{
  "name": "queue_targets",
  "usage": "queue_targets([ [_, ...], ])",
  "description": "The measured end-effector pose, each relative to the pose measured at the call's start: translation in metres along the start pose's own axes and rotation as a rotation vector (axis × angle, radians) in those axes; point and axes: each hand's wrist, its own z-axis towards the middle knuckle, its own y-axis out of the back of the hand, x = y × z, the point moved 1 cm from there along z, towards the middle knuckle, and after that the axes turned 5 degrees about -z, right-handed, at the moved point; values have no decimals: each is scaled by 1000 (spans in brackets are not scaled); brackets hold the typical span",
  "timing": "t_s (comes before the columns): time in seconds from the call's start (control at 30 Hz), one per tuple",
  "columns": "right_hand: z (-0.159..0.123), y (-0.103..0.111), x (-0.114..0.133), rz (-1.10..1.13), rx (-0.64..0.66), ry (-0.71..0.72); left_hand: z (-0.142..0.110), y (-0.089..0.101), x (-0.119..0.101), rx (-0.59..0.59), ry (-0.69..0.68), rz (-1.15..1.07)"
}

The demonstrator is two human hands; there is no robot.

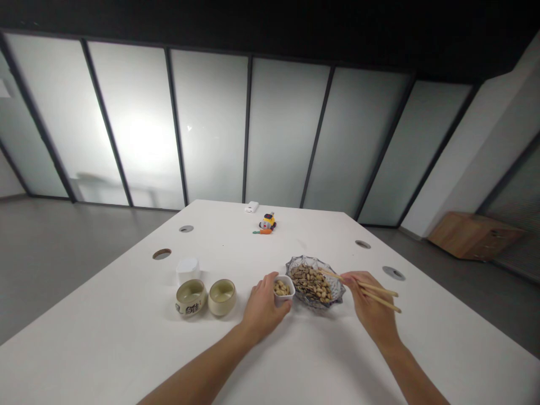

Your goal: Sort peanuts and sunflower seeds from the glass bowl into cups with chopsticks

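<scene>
My left hand (265,306) is closed around a small white square cup (284,298) with pale nuts (282,288) inside, held beside the left rim of a glass bowl (336,302). Sunflower seeds and pistachio-like nuts (313,283) fill much of that bowl. In my right hand (371,304) is a pair of wooden chopsticks (377,295); their tips reach over the bowl's right side to the nuts. Whether the tips pinch a nut is too small to tell.
Left of my left hand stand two ceramic cups, a plain one (222,298) and one with dark lettering (191,298), with a white container (188,270) behind. Farther back on the white table (228,242) lie a toy car (268,221), a toy carrot (262,232) and a white box-shaped device (252,207).
</scene>
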Motion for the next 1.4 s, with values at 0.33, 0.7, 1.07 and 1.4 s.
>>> queue_targets([
  [0.33, 5, 22, 8, -93, -115, -156, -1, 0, -1, -1, -15, 10],
  [0.7, 1, 0, 13, 131, 257, -25, -1, 2, -2, 1, 0, -6],
  [1.07, 3, 4, 1, 155, 112, -339, -2, 2, -3, 6, 18, 2],
  [1.4, -10, -17, 13, 153, 258, -119, -1, 2, -2, 0, 2, -1],
])
